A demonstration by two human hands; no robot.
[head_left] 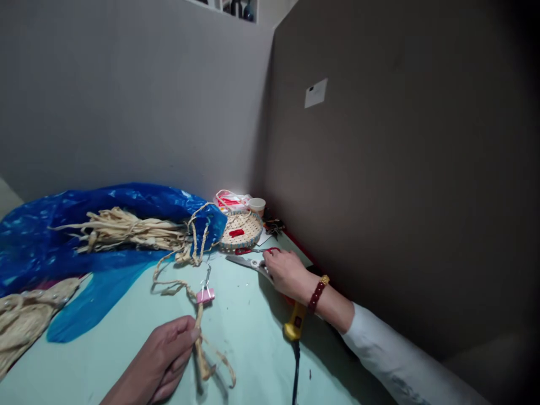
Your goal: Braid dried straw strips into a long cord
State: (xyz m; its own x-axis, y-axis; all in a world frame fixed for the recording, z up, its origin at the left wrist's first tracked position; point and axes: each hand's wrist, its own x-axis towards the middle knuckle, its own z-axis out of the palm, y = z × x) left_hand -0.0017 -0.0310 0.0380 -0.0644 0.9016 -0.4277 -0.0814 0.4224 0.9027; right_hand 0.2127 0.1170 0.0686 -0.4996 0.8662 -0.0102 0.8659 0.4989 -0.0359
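Note:
My left hand (pixel 171 355) pinches a strand of pale dried plant fibre (pixel 202 361) between thumb and fingers, its loose ends hanging below. Just above the pinch, a pink binder clip (pixel 205 296) grips the same strand, and a thin twisted cord (pixel 175 282) runs from it toward the back. Over at the right, my right hand (pixel 283 269) has its fingers curled over the handles of large grey scissors (pixel 254 263), whose blades point left on the table. A smaller red-handled tool (pixel 243 251) lies right behind those blades.
A fibre bundle (pixel 135 232) rests on blue plastic (pixel 126 197) at the back left. A round woven basket (pixel 228 243) holds a red item; a paper cup (pixel 257 205) stands behind it. A yellow corded tool (pixel 294 326) lies under my right wrist. Walls (pixel 358 157) enclose the table.

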